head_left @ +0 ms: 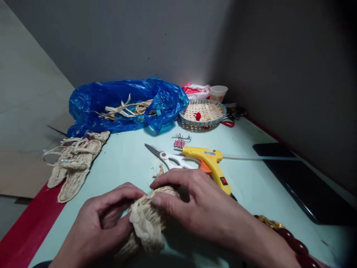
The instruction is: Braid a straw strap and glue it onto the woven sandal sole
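A woven straw sandal [147, 219] with a braided strap is held between both hands, low in the middle of the view. My left hand [97, 219] grips its left side, thumb and fingers closed against the weave. From the right, my right hand [192, 204] pinches the far end, its thumb pressed on top. Part of the sandal runs down behind my left hand, out of sight. Just beyond my hands lie white-handled scissors [173, 158] and a yellow glue gun [208, 160] with a long glue stick in its back.
A pair of straw sandals [78, 160] lies at the left table edge. Behind are a blue plastic bag [103, 93] with straw strands, a bamboo basket [203, 124], a paper cup [218, 93] and a pink binder clip [179, 143]. Black flat objects [309, 186] lie right.
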Available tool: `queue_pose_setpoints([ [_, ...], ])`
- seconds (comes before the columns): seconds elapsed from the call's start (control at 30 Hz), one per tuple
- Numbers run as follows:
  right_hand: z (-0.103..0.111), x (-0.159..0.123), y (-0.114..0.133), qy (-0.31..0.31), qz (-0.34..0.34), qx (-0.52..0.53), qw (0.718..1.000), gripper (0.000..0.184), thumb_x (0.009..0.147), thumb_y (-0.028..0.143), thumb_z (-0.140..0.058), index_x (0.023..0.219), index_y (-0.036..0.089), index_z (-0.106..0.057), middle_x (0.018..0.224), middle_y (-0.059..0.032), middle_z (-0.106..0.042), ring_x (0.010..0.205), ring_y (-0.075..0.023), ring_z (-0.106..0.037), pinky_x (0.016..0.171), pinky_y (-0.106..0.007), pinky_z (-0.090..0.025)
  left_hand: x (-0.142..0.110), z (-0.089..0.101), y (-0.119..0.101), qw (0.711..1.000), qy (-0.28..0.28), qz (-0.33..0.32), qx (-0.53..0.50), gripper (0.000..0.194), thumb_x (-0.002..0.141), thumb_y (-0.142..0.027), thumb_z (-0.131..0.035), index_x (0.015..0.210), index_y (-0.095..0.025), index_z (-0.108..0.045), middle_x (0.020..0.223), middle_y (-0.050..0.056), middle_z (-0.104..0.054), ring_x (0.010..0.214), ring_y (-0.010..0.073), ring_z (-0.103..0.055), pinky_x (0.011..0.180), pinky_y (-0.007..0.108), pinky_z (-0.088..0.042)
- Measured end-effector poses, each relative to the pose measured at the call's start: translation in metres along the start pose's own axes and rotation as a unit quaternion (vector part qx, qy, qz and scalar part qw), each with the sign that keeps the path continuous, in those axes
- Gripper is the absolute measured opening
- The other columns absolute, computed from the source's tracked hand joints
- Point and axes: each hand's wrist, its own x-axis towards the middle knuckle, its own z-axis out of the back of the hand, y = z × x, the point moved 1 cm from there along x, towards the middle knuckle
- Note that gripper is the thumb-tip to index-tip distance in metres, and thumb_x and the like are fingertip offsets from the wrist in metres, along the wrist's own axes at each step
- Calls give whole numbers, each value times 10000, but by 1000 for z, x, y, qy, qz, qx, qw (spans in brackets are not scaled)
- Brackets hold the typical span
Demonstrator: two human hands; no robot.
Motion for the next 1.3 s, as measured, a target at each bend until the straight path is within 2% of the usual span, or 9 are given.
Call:
queue_pose_setpoints([
  [0.1,-5,-2,2,39,-18,13,999,198,874,362,-571,925,285,-745,894,1,-741,903,-200,-631,683,-272,-425,1,-2,1,997,12,25,-79,27,572,-260,-734,592,-272,-749,660,-58,-684,673,132,-672,571,122,-497],
  [0.27,-10,3,0,32,-46,13,998,186,842,311,-572,832,240,-743,768,-13,-704,783,-182,-596,663,-278,-389,5,-5,4,994,17,60,-86,148,562,-221,-748,706,-247,-724,703,-52,-702,739,136,-673,650,140,-509],
  [0.4,-8,8,-7,53,-14,72,996,155,828,296,-615,825,192,-730,705,15,-643,673,-129,-536,616,-244,-380,8,-5,4,993,40,37,-104,295,563,-174,-767,791,-260,-601,720,-78,-665,697,112,-622,643,154,-500],
  [0.53,-2,11,-14,106,-2,182,977,186,806,330,-689,877,163,-729,744,26,-623,693,-110,-520,632,-214,-399,3,-8,3,993,43,-5,-112,250,603,-229,-778,769,-244,-592,718,-75,-593,708,109,-584,632,143,-487],
  [0.63,2,14,-15,125,-18,223,966,201,768,307,-735,872,135,-735,730,23,-612,679,-104,-505,631,-208,-399,-2,-8,3,992,58,-34,-102,241,669,-302,-780,786,-241,-578,731,-69,-562,709,108,-554,635,144,-475],
  [0.8,1,13,-11,121,-24,208,970,180,746,287,-739,839,134,-744,702,23,-603,656,-101,-485,601,-194,-386,-1,-5,9,984,128,-42,-115,215,760,-291,-729,850,-236,-541,766,-68,-533,733,112,-531,669,173,-458],
  [0.93,-7,14,-3,126,-25,166,978,149,772,224,-634,826,123,-730,631,30,-557,583,-87,-426,555,-194,-352,2,-4,16,981,116,-49,-150,185,754,-187,-701,827,-217,-534,728,-75,-510,685,108,-505,628,194,-434],
  [1.1,-21,28,21,144,-69,142,977,113,699,240,-668,747,140,-690,575,42,-527,539,-89,-412,515,-195,-339,0,9,23,979,84,-31,-181,186,722,-119,-641,821,-224,-523,698,-86,-495,649,106,-540,604,209,-418],
  [1.3,-50,56,50,176,-101,146,968,185,593,241,-803,694,127,-698,551,62,-487,555,-74,-381,543,-181,-341,-2,43,34,974,48,18,-219,163,666,-186,-670,776,-216,-553,672,-80,-497,657,126,-572,634,231,-439],
])
